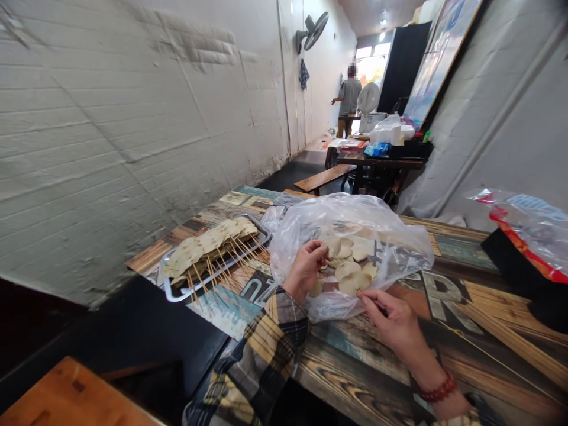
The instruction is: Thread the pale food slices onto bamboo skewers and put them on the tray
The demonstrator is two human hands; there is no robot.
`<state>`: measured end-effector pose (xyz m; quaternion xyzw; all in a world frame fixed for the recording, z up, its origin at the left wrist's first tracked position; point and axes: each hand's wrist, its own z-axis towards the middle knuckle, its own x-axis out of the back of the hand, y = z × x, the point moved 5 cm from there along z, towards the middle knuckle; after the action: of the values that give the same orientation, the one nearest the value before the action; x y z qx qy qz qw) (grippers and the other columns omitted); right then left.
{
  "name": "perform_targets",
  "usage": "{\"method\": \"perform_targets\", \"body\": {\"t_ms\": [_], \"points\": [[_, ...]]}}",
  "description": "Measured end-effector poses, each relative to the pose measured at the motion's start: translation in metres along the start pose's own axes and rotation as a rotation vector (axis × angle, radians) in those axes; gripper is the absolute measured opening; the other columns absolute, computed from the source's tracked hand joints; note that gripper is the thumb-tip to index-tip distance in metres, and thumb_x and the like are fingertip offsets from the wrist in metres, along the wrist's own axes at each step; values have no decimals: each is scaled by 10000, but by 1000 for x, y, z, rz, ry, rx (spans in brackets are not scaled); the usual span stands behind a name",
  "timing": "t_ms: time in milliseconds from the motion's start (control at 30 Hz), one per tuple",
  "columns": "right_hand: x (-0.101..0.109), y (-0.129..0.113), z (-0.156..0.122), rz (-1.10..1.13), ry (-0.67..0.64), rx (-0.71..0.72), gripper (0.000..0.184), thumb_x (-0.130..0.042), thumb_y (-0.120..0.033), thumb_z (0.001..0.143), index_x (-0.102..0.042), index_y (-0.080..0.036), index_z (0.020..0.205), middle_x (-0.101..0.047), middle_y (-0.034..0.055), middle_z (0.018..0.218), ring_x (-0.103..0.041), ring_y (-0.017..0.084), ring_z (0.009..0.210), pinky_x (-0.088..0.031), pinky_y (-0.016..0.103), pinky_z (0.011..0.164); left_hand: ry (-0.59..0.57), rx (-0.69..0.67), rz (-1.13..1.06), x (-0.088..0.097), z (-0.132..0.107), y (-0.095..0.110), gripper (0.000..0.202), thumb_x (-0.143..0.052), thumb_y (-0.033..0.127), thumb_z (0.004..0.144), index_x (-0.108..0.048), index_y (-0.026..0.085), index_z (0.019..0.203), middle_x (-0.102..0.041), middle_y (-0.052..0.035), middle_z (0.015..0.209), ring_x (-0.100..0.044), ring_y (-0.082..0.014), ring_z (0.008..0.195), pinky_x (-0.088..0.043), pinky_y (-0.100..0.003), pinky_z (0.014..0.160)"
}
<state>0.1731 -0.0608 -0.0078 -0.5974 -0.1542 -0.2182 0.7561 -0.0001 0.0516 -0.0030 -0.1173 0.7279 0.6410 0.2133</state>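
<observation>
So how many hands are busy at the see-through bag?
2: the left hand, fingertips at the pale slices, and the right hand, pinching at the slices' near edge. Both show plainly.

Apparently a narrow eatery, with wooden bench (325, 177), plank-patterned table (355, 370), wall fan (316, 32) and tray (176, 294) of skewers (213, 244).

Bare at left hand (306, 269) and right hand (390, 322). Clad on the left in a loose plaid sleeve (255, 355), checked black, yellow, grey and white. Fitted on the right with a red beaded bracelet (437, 389).
</observation>
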Motion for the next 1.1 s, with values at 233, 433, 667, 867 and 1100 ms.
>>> {"method": "perform_targets", "body": {"t_ms": [233,433,667,867,1100], "points": [[1,0,0,-41,48,58,385,-512,-485,874,-745,-179,841,-748,76,735,-686,201,633,-537,276,629,-23,44,-65,0,2,-5,283,-782,327,599,-570,158,682,-539,30,590,-511,-75,510,-354,-200,495],[1,4,-1,-87,54,88,370,-503,-457,892,-747,-180,870,-755,82,766,-698,205,671,-551,300,672,-14,63,-51,1,3,-8,283,-779,350,609,-592,154,692,-557,25,616,-523,-82,535,-353,-204,492],[1,8,-1,-72,50,78,323,-525,-431,874,-758,-207,884,-776,88,876,-724,240,774,-563,335,726,-22,92,-93,1,3,-13,285,-794,342,593,-606,151,690,-548,21,612,-491,-76,532,-376,-205,489],[1,6,-1,-53,48,84,331,-529,-445,861,-769,-217,868,-779,89,869,-728,240,764,-574,337,727,-16,109,-114,0,3,-14,248,-773,303,614,-584,152,666,-534,22,624,-479,-69,530,-371,-197,483],[3,3,0,-38,51,69,359,-540,-479,852,-777,-210,850,-779,91,849,-730,244,750,-575,338,731,-14,161,-90,-2,0,-15,251,-775,307,587,-609,144,681,-548,15,633,-476,-66,525,-373,-198,493]]}}
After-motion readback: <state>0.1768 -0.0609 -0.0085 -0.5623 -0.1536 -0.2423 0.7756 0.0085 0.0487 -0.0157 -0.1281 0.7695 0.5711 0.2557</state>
